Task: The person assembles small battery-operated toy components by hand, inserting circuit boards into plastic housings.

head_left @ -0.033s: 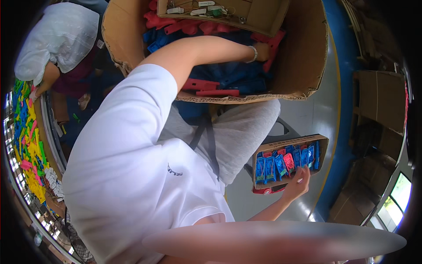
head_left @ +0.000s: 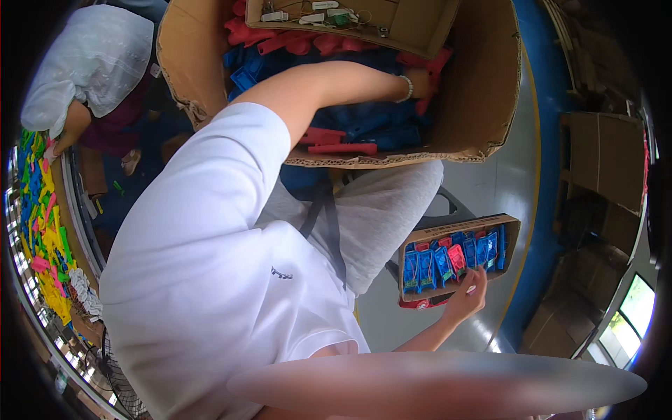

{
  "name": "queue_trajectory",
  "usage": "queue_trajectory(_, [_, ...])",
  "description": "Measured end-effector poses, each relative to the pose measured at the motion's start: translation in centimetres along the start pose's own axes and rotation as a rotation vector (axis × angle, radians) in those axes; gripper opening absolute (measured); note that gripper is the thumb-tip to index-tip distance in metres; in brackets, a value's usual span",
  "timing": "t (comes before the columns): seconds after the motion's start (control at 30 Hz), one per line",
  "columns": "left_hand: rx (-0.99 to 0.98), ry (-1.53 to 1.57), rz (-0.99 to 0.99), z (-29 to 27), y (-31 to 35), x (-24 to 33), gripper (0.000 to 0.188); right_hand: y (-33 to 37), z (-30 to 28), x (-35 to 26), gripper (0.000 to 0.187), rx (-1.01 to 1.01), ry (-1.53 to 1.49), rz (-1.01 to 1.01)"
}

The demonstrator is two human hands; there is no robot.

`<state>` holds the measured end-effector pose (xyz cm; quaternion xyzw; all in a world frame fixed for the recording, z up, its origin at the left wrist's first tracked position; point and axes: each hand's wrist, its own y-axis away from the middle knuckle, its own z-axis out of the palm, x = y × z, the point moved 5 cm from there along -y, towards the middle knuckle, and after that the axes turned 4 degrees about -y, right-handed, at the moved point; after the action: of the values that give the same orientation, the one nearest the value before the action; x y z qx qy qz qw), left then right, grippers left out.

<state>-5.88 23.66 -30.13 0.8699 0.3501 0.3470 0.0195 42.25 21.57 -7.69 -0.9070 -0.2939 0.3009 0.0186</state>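
Note:
My left arm reaches across into a large cardboard box (head_left: 483,105). My left hand (head_left: 420,82) is beside a red plastic piece (head_left: 435,66) in it; its fingers are in shadow and mostly hidden. Blue plastic pieces (head_left: 385,136) and more red ones (head_left: 325,136) lie under my forearm. At the lower right, my right hand (head_left: 467,297) is at the near edge of a small cardboard tray (head_left: 509,255), fingers bent together around something too small to make out. Blue plastic housings (head_left: 426,269) with thin wires and green parts stand in a row there, a red housing (head_left: 456,258) among them.
A shallow cardboard box (head_left: 420,31) with small white parts and wires sits on top inside the large box. On the left, a person in white (head_left: 91,59) reaches to a table heaped with colourful plastic pieces (head_left: 49,231). Cardboard boxes (head_left: 602,154) stack at the right.
My right hand has drawn slightly left and its fingers are more bent. My left hand stays by the red piece in the large box. The whole view has shifted a little.

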Motion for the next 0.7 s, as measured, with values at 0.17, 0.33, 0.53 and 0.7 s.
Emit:
queue_trajectory(0.17, [0.461, -0.08, -0.205, 2.8, -4.8, -0.2, 0.043, -0.5, 1.4, -2.7, 0.014, -0.204, 0.092, -0.105])
queue_trajectory(0.33, [0.184, -0.31, -0.146, 1.7, -8.1, 1.0, 0.036, -9.3, 1.0, -12.9, 0.01, 0.013, 0.084, -0.553])
queue_trajectory(0.53, [-0.695, -0.46, 0.234, -0.6, 5.8, -0.3, 0.044, -20.5, 7.7, -28.4, 0.011, -0.332, -0.177, -0.671])
queue_trajectory(0.7, [-0.891, -0.736, 0.339, -10.3, 16.1, -2.2, 0.041, -23.9, 25.4, -39.1, 0.021, -0.826, -0.16, -0.94])
